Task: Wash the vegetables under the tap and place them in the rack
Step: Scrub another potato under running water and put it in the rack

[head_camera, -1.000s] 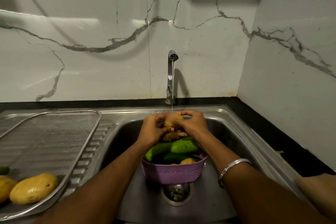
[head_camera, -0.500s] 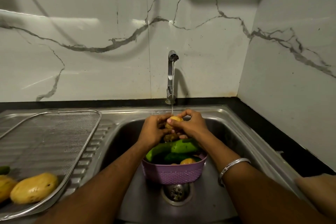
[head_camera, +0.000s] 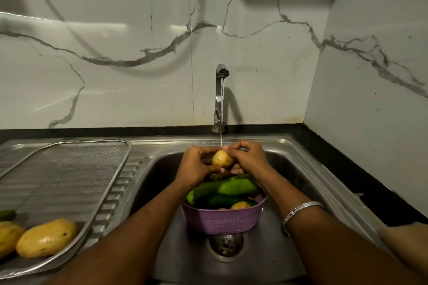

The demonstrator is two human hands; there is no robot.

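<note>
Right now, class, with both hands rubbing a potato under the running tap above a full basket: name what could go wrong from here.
1. The wet potato, held by left hand and right hand, could slip into the sink.
2. Rinse water likely drips onto unwashed vegetables in the purple basket.
3. The basket sits beside the drain, which may slow draining.

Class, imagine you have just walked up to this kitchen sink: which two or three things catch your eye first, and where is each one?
First, the two hands, left hand and right hand, holding a yellow potato under the thin stream from the tap, above the middle of the sink. Just below them a purple basket of green and yellow vegetables stands in the sink by the drain. At far left, washed potatoes lie on the mesh rack.
</note>
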